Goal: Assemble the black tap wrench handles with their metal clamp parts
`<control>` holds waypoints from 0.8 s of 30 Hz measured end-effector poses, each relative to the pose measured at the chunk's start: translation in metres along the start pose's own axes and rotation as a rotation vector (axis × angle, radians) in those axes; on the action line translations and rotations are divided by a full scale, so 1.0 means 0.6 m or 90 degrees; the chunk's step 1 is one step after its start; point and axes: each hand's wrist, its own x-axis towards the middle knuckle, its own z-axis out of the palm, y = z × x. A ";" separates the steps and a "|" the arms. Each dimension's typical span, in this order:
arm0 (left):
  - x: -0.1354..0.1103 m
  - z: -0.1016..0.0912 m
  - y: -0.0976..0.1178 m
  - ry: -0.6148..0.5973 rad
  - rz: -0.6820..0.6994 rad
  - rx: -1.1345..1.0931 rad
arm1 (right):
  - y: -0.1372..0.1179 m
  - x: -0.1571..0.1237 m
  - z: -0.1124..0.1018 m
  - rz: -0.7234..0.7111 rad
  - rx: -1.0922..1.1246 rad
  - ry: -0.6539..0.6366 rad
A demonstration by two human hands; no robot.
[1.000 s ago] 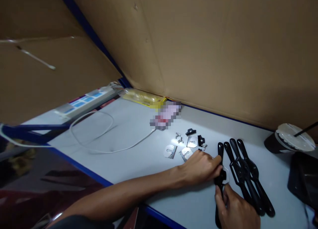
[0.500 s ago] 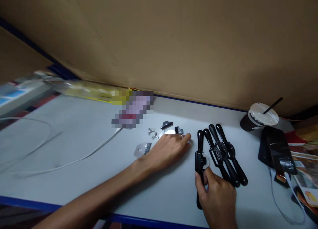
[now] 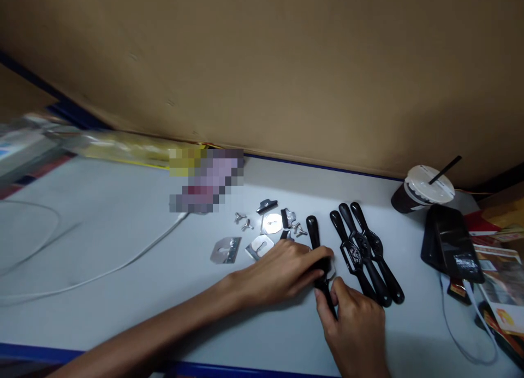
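My right hand [image 3: 356, 326] grips the near handle of a black two-handled tool [image 3: 314, 233] lying on the white table [image 3: 123, 307]. My left hand [image 3: 282, 271] pinches at the tool's middle, where a small shiny metal plate shows between the fingers. Just beyond the left hand lie several flat metal plates [image 3: 224, 250], small wing nuts [image 3: 243, 220] and black clamp pieces [image 3: 267, 206]. To the right, three more black two-handled tools [image 3: 364, 252] lie side by side.
A lidded cup with a straw [image 3: 428, 189] stands at the back right, beside a black pouch [image 3: 450, 241] and printed papers [image 3: 501, 285]. A white cable [image 3: 102, 271] runs across the left of the table. Cardboard walls [image 3: 286, 66] close the back.
My left hand came back from the loose parts to the middle of the tool. The tool has shifted left, away from the three others. The view swung right.
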 end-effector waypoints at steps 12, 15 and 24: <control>0.004 -0.034 -0.014 -0.037 -0.109 -0.281 | 0.006 -0.005 0.004 -0.002 -0.007 -0.022; 0.002 -0.038 -0.017 -0.041 -0.111 -0.307 | 0.008 -0.009 0.006 0.002 -0.011 -0.028; -0.013 -0.114 -0.069 0.227 -0.283 -0.349 | 0.010 -0.017 0.013 0.029 -0.035 -0.057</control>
